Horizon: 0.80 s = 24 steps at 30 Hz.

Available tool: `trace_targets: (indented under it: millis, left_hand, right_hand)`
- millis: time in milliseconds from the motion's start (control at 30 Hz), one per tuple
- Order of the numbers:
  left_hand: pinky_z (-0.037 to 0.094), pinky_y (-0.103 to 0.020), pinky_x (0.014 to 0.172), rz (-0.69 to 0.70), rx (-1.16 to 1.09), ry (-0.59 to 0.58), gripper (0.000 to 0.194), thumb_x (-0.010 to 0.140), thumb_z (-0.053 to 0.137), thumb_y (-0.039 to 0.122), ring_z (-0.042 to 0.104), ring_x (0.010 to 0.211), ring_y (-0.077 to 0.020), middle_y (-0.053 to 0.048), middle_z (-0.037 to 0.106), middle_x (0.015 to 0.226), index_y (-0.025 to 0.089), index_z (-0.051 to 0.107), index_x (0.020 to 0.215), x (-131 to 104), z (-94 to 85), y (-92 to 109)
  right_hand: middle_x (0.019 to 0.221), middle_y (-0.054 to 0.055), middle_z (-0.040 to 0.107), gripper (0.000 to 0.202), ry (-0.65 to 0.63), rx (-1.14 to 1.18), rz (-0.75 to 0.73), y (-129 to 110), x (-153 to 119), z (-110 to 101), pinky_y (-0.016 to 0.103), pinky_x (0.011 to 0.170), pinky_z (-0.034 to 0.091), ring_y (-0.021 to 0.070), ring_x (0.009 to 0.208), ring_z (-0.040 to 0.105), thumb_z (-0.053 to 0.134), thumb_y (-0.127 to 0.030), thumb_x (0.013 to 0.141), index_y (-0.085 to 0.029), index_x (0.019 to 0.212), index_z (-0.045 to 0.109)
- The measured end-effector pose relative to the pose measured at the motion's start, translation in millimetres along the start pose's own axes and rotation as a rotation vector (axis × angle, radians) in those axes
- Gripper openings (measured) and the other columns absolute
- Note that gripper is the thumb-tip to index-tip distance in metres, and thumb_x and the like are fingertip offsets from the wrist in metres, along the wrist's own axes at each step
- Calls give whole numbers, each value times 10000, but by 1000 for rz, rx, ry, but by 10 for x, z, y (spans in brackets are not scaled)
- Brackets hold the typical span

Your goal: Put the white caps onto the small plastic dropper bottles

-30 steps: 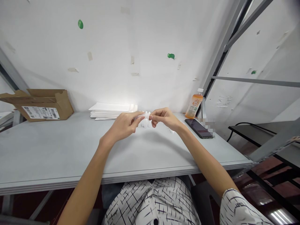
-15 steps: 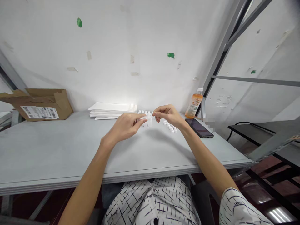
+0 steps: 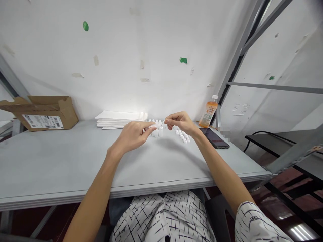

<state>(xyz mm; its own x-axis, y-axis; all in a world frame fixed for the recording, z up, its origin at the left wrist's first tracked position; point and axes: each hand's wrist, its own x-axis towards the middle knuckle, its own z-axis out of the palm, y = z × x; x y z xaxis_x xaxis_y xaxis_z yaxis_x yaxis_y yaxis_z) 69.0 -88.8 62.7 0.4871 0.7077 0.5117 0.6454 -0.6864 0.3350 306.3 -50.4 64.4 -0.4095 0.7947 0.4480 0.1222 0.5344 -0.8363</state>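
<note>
My left hand (image 3: pixel 136 134) is closed in a pinch over the grey table, with a small white bottle (image 3: pixel 155 124) held between thumb and forefinger. Just behind and below it stand several small white bottles (image 3: pixel 160 131) in rows, partly hidden by the fingers. To the right, my right hand (image 3: pixel 180 121) hovers with thumb and forefinger pressed together; whatever it pinches is too small to make out. A group of small white caps or short bottles (image 3: pixel 185 137) sits on the table below that hand.
A stack of flat white cartons (image 3: pixel 118 118) lies against the wall, and an opened cardboard box (image 3: pixel 50 112) stands at the far left. On the right are a bottle of orange drink (image 3: pixel 209 111) and a black phone (image 3: pixel 214 137), near the metal frame (image 3: pixel 234 70).
My left hand has shifted slightly left with the small bottle, widening the space between the hands. My right hand stays almost where it was, still pinched.
</note>
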Motion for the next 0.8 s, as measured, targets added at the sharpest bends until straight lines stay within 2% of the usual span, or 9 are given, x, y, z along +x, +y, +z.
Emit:
trace_targets:
  millis: [233,400,467,600,700,800]
  left_hand:
    - [309,-252,545,-39,-7,-6,422,1002,421,443,432,466,-109,52,414,481,194,688,790,-1,-38,36]
    - [334,-255,543,-52,-9,-10,417,989,426,446,454,459,-118,51,427,458,195,717,828,-7,-54,22]
    - [351,-256,549,-73,-25,23,401,974,448,454,476,461,-123,50,456,458,199,739,870,-24,-93,-25]
    - [388,-257,572,-207,-19,167,373,937,500,459,504,446,-129,60,478,434,200,766,972,-66,-194,-150]
    - [414,-259,598,-243,-2,154,412,922,508,483,540,476,-142,56,507,445,202,771,1067,-71,-205,-181]
    - [429,-264,623,-236,24,99,463,923,489,512,577,536,-160,44,541,470,207,759,1143,-58,-170,-161]
  right_hand:
    - [573,9,606,295,-8,-2,0,-25,11,-8,287,592,457,115,563,526,764,-411,776,-131,701,715]
    - [585,20,619,298,-10,-15,-11,12,33,-44,290,589,470,118,563,539,758,-417,779,-132,700,720]
    - [562,13,603,298,57,-9,-20,37,18,-147,288,571,475,121,547,547,780,-419,748,-134,688,718]
    - [525,-18,540,288,308,13,-40,43,-91,-473,275,548,493,126,534,574,820,-414,697,-146,690,715]
    - [609,20,622,301,422,-55,-26,64,-169,-681,269,548,521,131,558,600,801,-437,705,-145,732,729]
    - [649,48,661,274,444,-239,67,198,-184,-811,249,533,527,137,577,618,757,-400,739,-128,760,732]
